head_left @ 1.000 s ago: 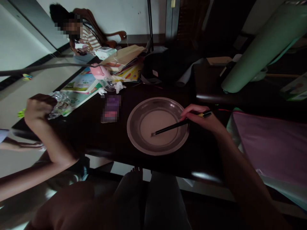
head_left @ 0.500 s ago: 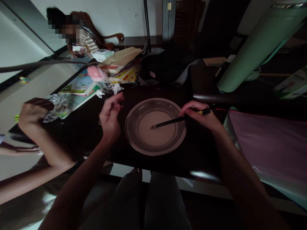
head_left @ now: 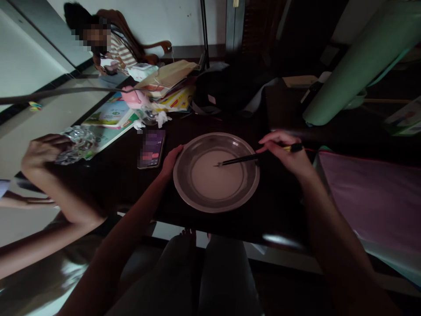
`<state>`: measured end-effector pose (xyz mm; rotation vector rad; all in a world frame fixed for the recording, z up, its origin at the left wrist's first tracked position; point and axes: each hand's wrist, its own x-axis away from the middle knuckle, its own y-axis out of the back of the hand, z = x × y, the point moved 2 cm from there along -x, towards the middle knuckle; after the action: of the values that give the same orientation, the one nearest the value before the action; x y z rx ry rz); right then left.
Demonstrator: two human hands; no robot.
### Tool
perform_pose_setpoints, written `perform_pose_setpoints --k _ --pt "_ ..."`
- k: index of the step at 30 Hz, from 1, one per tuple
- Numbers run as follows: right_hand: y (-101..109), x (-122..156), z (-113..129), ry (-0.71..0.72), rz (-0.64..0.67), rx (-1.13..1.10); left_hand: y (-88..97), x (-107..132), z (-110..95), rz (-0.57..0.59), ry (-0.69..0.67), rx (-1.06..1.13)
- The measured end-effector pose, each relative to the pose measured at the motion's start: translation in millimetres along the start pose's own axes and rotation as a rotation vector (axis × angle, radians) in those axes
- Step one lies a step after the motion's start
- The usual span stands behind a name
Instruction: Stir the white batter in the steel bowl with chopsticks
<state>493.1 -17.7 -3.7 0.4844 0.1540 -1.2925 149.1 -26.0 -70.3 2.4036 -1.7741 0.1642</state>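
Observation:
A round metal bowl point(head_left: 245, 195) with pale liquid sits on the dark table point(head_left: 131, 175) in front of me. My right hand point(head_left: 286, 153) is closed on a pair of dark chopsticks point(head_left: 238, 160) whose tips dip into the liquid. My left hand point(head_left: 170, 160) grips the bowl's left rim. A phone point(head_left: 151, 149) lies just left of that hand.
At the far left another person's hand point(head_left: 41, 151) holds crumpled clear wrapping point(head_left: 75, 145). Books point(head_left: 112, 116), a pink toy point(head_left: 133, 96) and papers point(head_left: 167, 77) crowd the table's back. A green roll point(head_left: 355, 66) leans at the right; a seated person point(head_left: 108, 44) is behind.
My left hand came into view, hovered over the phone, then dropped onto the bowl's left rim. The chopstick tips moved up and to the right in the liquid.

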Motion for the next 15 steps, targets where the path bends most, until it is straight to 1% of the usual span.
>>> perform_pose_setpoints --k 1,2,3,6,7,8,10,13,15 --pt "5 0 -1 -0.002 -0.044 -0.007 0.0 -1 0 0.001 -0.014 -0.006" --pt "8 0 -1 -0.009 -0.059 -0.018 -0.2 -1 -1 0.01 -0.028 -0.014" --pt "9 0 -2 -0.016 -0.046 -0.031 -0.3 -2 -1 0.021 -0.04 -0.02" --pt "-2 2 -1 -0.036 0.106 -0.048 -0.3 -3 -2 0.033 -0.045 -0.024" --pt "-7 2 0 -0.034 0.148 -0.045 -0.2 -3 -2 0.036 -0.046 -0.026" --pt "-10 2 0 -0.026 0.163 -0.038 0.0 -3 -1 0.04 -0.055 -0.032" --pt "-9 1 1 -0.006 0.114 -0.011 0.7 -4 0 0.049 -0.099 -0.056" --pt "7 0 0 0.003 -0.028 0.023 2.4 -6 2 0.055 -0.168 -0.12" --pt "13 0 -1 -0.015 -0.037 0.002 3.8 -7 3 0.054 -0.182 -0.168"
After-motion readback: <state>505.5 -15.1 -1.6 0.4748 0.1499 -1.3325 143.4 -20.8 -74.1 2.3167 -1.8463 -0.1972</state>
